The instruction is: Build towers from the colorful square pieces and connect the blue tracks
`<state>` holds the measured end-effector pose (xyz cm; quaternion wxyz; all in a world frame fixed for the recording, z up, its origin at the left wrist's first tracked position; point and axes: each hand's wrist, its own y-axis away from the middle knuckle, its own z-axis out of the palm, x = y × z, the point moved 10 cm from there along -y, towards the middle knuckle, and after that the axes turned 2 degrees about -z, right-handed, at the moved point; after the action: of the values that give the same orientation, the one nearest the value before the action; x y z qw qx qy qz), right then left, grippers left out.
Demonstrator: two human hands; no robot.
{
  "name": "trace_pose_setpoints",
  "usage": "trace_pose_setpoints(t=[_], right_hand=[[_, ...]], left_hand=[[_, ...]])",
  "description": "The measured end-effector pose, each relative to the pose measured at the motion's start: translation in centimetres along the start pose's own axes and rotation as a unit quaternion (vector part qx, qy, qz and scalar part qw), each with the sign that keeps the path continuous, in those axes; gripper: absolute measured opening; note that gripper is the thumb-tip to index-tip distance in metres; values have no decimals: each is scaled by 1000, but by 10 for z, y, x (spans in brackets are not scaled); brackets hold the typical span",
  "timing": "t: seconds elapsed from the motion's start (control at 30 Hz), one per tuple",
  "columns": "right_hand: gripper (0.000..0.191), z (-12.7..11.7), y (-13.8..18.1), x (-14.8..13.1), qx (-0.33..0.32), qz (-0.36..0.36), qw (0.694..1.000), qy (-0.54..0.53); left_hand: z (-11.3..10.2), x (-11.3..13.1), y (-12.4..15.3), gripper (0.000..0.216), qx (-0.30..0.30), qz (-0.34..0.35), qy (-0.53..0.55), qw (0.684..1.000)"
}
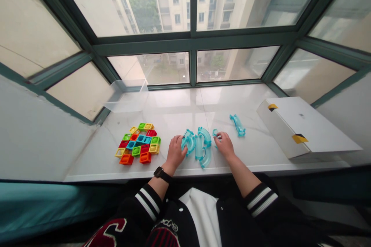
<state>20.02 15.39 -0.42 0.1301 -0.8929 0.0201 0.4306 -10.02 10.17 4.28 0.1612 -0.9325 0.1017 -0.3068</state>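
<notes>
My left hand [175, 151], with a dark watch at the wrist, curls its fingers against the left side of a clear blue curved track piece [189, 142]. To the right of that piece lie a straight blue track piece [199, 146] and two more curved pieces, one toward the window [205, 135] and one nearer me [206, 158]. My right hand [224, 144] has its fingertips closed on a blue track piece [215, 132], mostly hidden by the fingers. Farther right, another blue track piece [238, 125] lies apart on the sill.
Several coloured hollow blocks [140, 142] form a flat cluster on the left of the white marble sill [179, 100]. A clear plastic bin [127, 98] stands at the back left. On the right is a white box [307, 123] with yellow-black tabs. Window frames [191, 38] border the back.
</notes>
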Motion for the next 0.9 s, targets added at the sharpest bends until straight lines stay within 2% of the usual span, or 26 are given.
trace_pose_setpoints(t=[0.1, 0.27, 0.33, 0.43, 0.47, 0.53, 0.6, 0.67, 0.77, 0.83, 0.9], right_hand=[[16, 16, 4, 3, -44, -20, 997, 63], [17, 23, 5, -2, -47, -35, 995, 80], [20, 8, -1, -8, -23, -61, 995, 75], [26, -41, -20, -8, 65, -86, 989, 104], [29, -62, -29, -1, 103, -68, 984, 131], [39, -94, -48, 25, 140, 6, 971, 192], [61, -106, -66, 59, 100, 95, 964, 229], [71, -101, -77, 87, 31, 152, 960, 233], [52, -95, -85, 103, -7, 164, 965, 204], [40, -98, -85, 102, 0, 167, 971, 173], [38, -100, -80, 93, 7, 171, 975, 141]], left_hand=[[-3, 3, -3, 37, -17, -8, -19, 1000], [1, 3, -8, 41, -51, -24, 18, 998], [3, -1, -10, 44, -68, -48, 33, 996], [5, -4, -12, 46, -93, -71, 51, 992], [5, -3, -13, 46, -96, -73, 55, 991], [3, -3, -14, 44, -92, -75, 68, 991], [0, -5, -15, 40, -84, -85, 94, 988], [-1, -7, -16, 37, -81, -105, 130, 983], [-6, -11, -16, 34, -70, -134, 191, 970], [-12, -11, -16, 30, -59, -143, 233, 960], [-19, -13, -17, 31, -44, -159, 279, 946]])
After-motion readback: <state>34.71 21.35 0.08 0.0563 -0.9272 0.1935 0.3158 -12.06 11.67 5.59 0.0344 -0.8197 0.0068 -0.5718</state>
